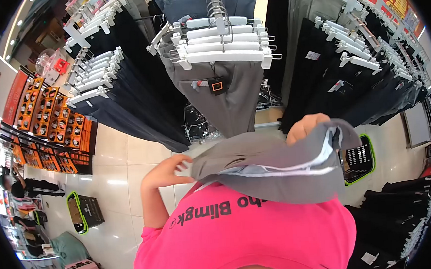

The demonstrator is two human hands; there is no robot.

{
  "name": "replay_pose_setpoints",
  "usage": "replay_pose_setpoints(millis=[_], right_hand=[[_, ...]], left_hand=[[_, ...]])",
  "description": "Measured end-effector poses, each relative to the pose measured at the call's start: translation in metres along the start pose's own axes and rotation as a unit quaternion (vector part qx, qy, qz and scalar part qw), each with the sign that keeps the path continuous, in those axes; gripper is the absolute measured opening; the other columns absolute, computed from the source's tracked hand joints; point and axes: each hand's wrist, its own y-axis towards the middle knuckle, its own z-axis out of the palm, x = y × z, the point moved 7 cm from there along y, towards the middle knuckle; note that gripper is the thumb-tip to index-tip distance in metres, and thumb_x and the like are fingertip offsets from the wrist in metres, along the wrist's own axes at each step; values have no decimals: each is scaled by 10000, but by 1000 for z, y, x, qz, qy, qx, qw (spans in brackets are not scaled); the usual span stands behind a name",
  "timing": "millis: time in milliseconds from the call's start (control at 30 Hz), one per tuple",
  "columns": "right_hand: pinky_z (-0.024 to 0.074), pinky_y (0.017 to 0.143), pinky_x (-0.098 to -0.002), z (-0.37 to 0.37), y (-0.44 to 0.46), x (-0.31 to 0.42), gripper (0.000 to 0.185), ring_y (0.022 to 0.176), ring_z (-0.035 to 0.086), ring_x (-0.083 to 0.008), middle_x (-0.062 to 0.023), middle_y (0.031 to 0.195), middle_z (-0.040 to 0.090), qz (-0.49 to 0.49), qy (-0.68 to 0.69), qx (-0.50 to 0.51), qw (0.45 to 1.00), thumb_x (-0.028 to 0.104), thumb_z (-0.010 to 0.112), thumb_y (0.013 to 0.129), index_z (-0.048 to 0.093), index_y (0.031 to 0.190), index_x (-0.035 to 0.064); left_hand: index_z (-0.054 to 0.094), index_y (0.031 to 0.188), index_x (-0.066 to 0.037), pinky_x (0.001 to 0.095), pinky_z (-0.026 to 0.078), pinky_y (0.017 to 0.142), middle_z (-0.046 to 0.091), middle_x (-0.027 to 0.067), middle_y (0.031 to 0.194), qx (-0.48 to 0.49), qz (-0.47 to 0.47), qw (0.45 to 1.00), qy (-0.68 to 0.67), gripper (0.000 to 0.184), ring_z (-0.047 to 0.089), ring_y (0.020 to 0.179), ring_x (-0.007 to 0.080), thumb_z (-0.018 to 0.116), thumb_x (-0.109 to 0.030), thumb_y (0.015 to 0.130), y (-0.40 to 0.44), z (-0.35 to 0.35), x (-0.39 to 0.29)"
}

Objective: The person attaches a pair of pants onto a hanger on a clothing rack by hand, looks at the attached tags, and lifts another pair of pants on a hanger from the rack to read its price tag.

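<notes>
Between both hands (166, 173) (306, 127), grey trousers (276, 153), left contact unclear

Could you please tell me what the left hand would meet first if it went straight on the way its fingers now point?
The left hand would most likely meet the grey garment, whose edge lies just ahead; whether they already touch is unclear from this view.

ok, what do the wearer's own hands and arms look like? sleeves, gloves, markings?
Left hand and right hand: no gloves. Left wrist: no watch or band visible; right wrist hidden. Bright pink T-shirt, short left sleeve, left forearm bare. Black chest lettering, partly covered.
</notes>
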Motion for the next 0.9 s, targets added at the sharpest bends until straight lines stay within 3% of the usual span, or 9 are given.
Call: replay_pose_setpoints(millis=[100,233,300,433,467,533,633,800,900], right_hand=[[298,370,-298,18,12,-13,263,382,412,-152,-65,471,422,-46,41,51,997,59,500,856,425,604,56],[271,353,-297,26,8,-14,265,367,385,-155,-82,490,454,-48,26,38,998,55,483,865,425,607,39],[271,360,-302,25,7,-10,277,371,387,-160,-67,482,434,-39,16,61,997,73,491,864,408,601,60],[257,356,-304,23,-10,3,295,365,376,-150,-38,472,406,-53,1,35,998,104,508,857,381,591,92],[248,352,-300,22,-17,8,303,364,371,-138,-25,470,395,-74,-25,-31,996,116,513,853,367,587,105],[227,343,-286,23,-22,17,312,352,354,-108,-7,466,396,-100,-46,-103,989,130,524,842,355,579,129],[317,409,-301,29,-41,31,238,479,419,-194,-58,519,492,-93,-38,-95,990,91,690,698,480,586,89],[262,359,-303,47,-50,40,284,459,406,-189,-60,500,476,-88,-33,-52,994,59,682,684,436,546,92],[235,335,-304,50,-57,48,265,449,416,-187,-61,487,468,-95,-48,-54,993,68,688,679,449,567,88]], left_hand=[[361,1317,-66,342,439,837,483,143,1205,75,31,994,-66,754,512,1051,239,687,-112,640,26,37,-3],[318,1347,-97,347,405,905,477,138,1216,74,8,996,-49,797,488,1095,271,616,-9,614,55,56,-3],[326,1347,-113,336,383,938,465,130,1228,-16,97,995,32,813,464,1121,296,569,72,594,67,56,-10],[309,1358,-116,333,378,958,412,124,1298,-44,104,993,38,800,452,1146,278,569,122,640,83,66,-4],[309,1358,-116,333,378,958,412,124,1298,-41,107,993,40,800,452,1146,278,569,122,640,90,74,7],[308,1364,-113,317,381,969,408,94,1317,-20,48,956,-290,747,456,1152,218,543,152,707,105,92,32],[315,1361,-95,301,374,976,399,77,1322,9,50,897,-439,699,452,1148,175,511,175,747,112,108,28],[326,1347,-48,301,359,976,455,84,1272,32,16,918,-395,676,452,1152,173,552,143,740,130,131,21],[327,1351,-61,306,358,972,488,76,1238,70,19,877,-475,695,452,1152,172,571,125,728,140,142,26]])
